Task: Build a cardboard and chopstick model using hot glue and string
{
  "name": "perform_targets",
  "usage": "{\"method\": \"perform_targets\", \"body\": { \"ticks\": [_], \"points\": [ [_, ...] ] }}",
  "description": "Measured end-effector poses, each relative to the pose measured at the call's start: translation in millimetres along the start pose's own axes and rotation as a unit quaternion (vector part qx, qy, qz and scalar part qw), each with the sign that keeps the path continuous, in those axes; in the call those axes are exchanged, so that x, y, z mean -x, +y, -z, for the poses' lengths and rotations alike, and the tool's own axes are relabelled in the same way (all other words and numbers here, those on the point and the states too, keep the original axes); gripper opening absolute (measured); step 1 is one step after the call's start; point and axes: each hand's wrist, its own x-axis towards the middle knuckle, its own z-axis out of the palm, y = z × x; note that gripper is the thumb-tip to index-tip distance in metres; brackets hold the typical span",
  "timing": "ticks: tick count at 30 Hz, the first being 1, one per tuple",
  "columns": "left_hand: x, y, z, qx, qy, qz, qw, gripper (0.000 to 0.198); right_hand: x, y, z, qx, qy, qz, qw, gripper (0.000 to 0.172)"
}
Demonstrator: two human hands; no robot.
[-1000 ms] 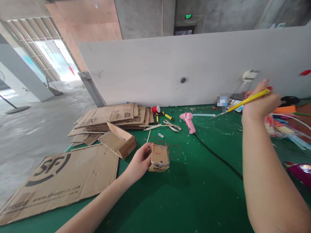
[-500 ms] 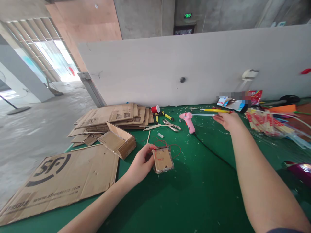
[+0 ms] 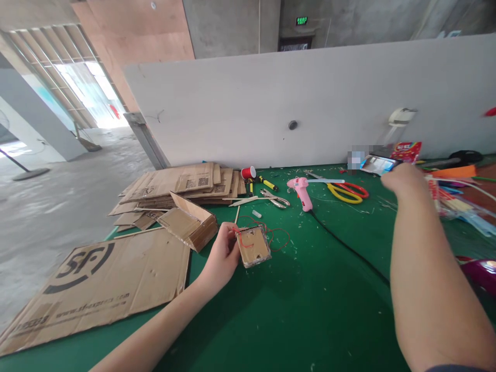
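My left hand (image 3: pixel 222 256) grips the left edge of a small square cardboard piece (image 3: pixel 253 248) between thumb and fingers, just above the green table. Glue lines its edges, and thin red wire (image 3: pixel 284 235) runs across it and loops out behind. My right hand (image 3: pixel 405 181) reaches to the far right, at the right end of what looks like a smartphone (image 3: pixel 377 164). Its fingers are mostly hidden, so whether it holds the phone is unclear. A pink glue gun (image 3: pixel 304 195) with a clear glue stick stands near scissors (image 3: pixel 346 194) with yellow and red handles.
An open cardboard box (image 3: pixel 189 222), stacked cardboard (image 3: pixel 174 181) and a large cardboard sheet (image 3: pixel 116 284) lie to the left. Pliers (image 3: pixel 276 199) and a red spool (image 3: pixel 248 172) are at the back. A black cord (image 3: pixel 349 248) crosses the table. A white panel (image 3: pixel 232 113) stands behind.
My right hand has moved right and away from beside the glue stick and scissors to the phone, uncovering the scissors' handles. My left hand has shifted slightly left with the cardboard piece and turned it.
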Motion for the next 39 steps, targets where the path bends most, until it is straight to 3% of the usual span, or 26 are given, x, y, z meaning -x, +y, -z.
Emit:
{"method": "perform_targets", "body": {
  "ticks": [1,3,4,6,10,13,15,18,21,24,27,32,35,39],
  "points": [
    [-0.2,-0.1,0.0,-0.001,0.004,-0.010,1.000,0.025,0.2,-3.8,13.5,-0.011,0.023,-0.008,1.000,0.036],
    [-0.1,-0.4,-0.1,0.005,0.008,-0.029,1.000,0.021,8.3,-18.6,43.3,-0.127,0.136,-0.015,0.982,0.039],
    [0.1,-0.6,0.0,0.007,0.009,-0.040,0.999,0.018,17.3,-29.5,58.3,-0.193,0.175,0.023,0.965,0.039],
    [0.7,-1.1,0.4,-0.001,0.017,-0.065,0.998,0.015,45.7,-56.7,84.9,-0.298,0.177,0.120,0.930,0.038],
    [1.9,-2.8,3.0,-0.015,0.043,-0.099,0.994,0.011,127.5,-115.9,105.8,-0.288,0.041,0.396,0.871,0.031],
    [1.7,-6.5,5.9,-0.018,0.062,-0.104,0.993,0.011,180.5,-148.4,90.2,-0.137,-0.191,0.560,0.794,0.017],
    [0.3,-9.4,8.1,-0.039,0.081,-0.103,0.991,0.012,200.9,-160.6,74.2,-0.021,-0.252,0.596,0.762,0.020],
    [-4.2,-10.3,11.3,-0.046,0.118,-0.077,0.989,0.017,206.1,-164.6,54.6,-0.012,-0.239,0.590,0.772,0.021],
    [-9.4,-3.7,13.9,-0.001,0.154,-0.043,0.987,0.027,189.4,-158.1,37.4,-0.075,-0.191,0.575,0.792,0.026],
    [-11.0,7.2,15.9,0.021,0.160,-0.019,0.987,0.035,168.8,-150.1,8.4,-0.048,-0.191,0.525,0.828,0.033],
    [-6.8,14.6,17.2,-0.010,0.099,-0.030,0.995,0.033,160.0,-145.5,-33.5,0.019,-0.179,0.478,0.860,0.033],
    [6.4,16.1,16.1,-0.150,-0.082,-0.088,0.981,0.022,168.4,-143.3,-89.5,0.051,-0.135,0.449,0.882,0.035],
    [12.0,15.9,14.3,-0.234,-0.157,-0.122,0.952,0.023,171.6,-143.3,-100.7,0.058,-0.103,0.448,0.886,0.039],
    [14.3,16.7,12.8,-0.287,-0.200,-0.171,0.921,0.039,168.7,-143.8,-102.5,0.053,-0.073,0.458,0.885,0.039]
  ]
}}
